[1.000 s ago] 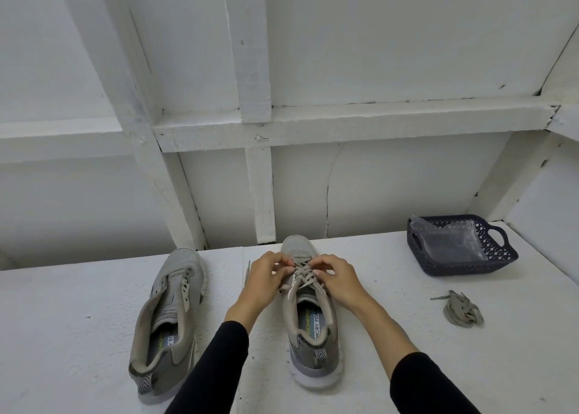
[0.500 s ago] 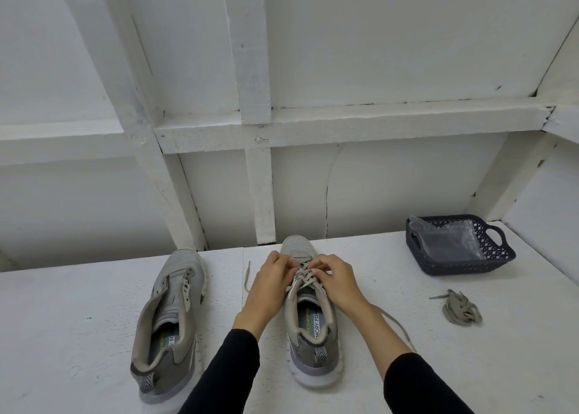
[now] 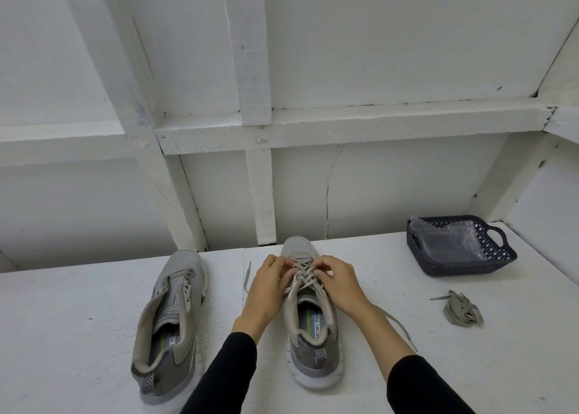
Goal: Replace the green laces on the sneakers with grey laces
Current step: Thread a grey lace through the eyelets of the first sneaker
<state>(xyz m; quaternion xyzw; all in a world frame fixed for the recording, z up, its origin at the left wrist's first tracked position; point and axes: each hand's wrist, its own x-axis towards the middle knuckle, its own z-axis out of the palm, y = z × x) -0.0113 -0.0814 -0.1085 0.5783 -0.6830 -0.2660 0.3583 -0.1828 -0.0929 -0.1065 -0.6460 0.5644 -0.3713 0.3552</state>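
Two grey sneakers stand on a white table (image 3: 78,304), toes pointing away from me. The right sneaker (image 3: 313,344) carries a grey-green lace (image 3: 302,274) crossed through its eyelets. My left hand (image 3: 269,283) and my right hand (image 3: 340,283) sit on either side of the lacing, fingertips pinching the lace near the upper crossings. One loose lace end trails left of the shoe, the other runs out to the right under my right forearm. The left sneaker (image 3: 170,322) has no lace in it.
A bundled loose lace (image 3: 462,308) lies on the table to the right. Behind it a dark blue basket (image 3: 498,257) holds a clear plastic bag (image 3: 448,241). A white wall with wooden beams rises directly behind the table's far edge.
Both hands have shifted slightly toward me along the lacing. A loose lace end now shows stretched out to the right under my right forearm.
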